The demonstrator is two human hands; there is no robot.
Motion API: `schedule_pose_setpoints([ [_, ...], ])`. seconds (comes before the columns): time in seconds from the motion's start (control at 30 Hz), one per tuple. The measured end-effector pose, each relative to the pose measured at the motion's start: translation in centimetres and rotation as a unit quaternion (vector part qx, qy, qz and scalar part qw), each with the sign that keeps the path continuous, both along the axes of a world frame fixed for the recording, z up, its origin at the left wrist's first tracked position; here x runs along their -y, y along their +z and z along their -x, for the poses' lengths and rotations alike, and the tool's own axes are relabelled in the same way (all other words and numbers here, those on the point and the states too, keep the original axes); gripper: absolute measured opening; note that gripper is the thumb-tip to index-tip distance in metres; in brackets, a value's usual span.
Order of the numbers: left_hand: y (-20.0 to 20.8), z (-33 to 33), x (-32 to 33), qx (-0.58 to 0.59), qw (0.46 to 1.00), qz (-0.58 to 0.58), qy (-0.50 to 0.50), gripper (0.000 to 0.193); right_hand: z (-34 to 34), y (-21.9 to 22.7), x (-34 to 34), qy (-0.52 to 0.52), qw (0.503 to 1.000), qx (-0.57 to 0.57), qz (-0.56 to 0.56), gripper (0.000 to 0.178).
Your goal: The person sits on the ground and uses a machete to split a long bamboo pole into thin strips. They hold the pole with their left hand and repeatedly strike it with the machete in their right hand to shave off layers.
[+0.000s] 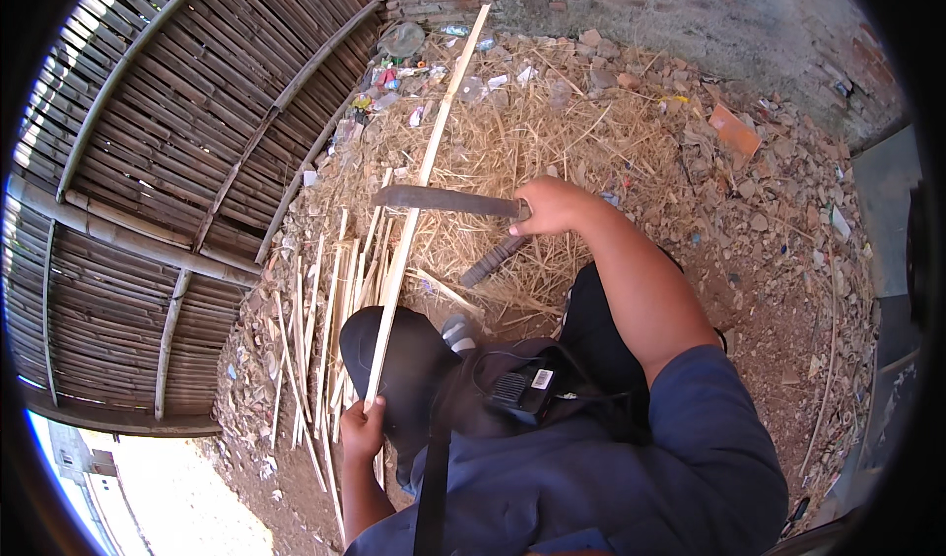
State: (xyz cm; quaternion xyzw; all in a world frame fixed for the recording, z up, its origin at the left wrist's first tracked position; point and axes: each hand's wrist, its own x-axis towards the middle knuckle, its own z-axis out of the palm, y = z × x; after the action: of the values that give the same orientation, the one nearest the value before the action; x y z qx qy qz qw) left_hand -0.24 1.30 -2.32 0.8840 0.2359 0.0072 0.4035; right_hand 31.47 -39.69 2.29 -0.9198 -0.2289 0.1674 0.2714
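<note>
A long pale bamboo strip [398, 278] slants up and away across my left knee. My left hand [363, 430] is closed on its near end, thumb along the strip. In my right hand [548, 206] is the grip of a machete, the fingers wrapped round it. The dark, broad machete blade [448, 199] points left and crosses the strip near its middle; whether it touches the strip, I cannot tell. Below the blade lies a dark ridged rod [495, 260], apart from both hands. My left knee [409, 359] is under the strip.
Several more pale strips [320, 334] lie on the ground at left. Straw shavings [552, 132] cover the ground ahead, with rubble and litter [384, 88] around. A bamboo slat wall [177, 142] stands left, a brick wall [680, 24] at the back. An orange tile piece [734, 130] lies at right.
</note>
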Motion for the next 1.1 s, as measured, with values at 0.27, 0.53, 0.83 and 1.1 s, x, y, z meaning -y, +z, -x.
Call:
schedule_pose_setpoints([
  [0.27,0.7,-0.2,0.1,-0.023,1.0,-0.011,-0.016,0.045,1.1,-0.2,-1.0,0.029,1.0,0.003,-0.012,0.039],
  [0.53,0.6,-0.3,0.2,-0.009,1.0,0.0,-0.007,0.044,0.1,0.0,-0.2,0.014,1.0,0.02,0.016,0.041],
  [0.83,1.7,-0.5,0.5,-0.032,0.999,-0.022,-0.019,0.046,1.0,-0.3,-0.8,0.024,1.0,0.011,-0.017,0.038],
  [1.1,1.4,-0.3,0.7,-0.016,1.0,-0.019,-0.004,0.046,0.9,0.5,-1.1,0.045,0.999,0.021,0.009,0.037],
])
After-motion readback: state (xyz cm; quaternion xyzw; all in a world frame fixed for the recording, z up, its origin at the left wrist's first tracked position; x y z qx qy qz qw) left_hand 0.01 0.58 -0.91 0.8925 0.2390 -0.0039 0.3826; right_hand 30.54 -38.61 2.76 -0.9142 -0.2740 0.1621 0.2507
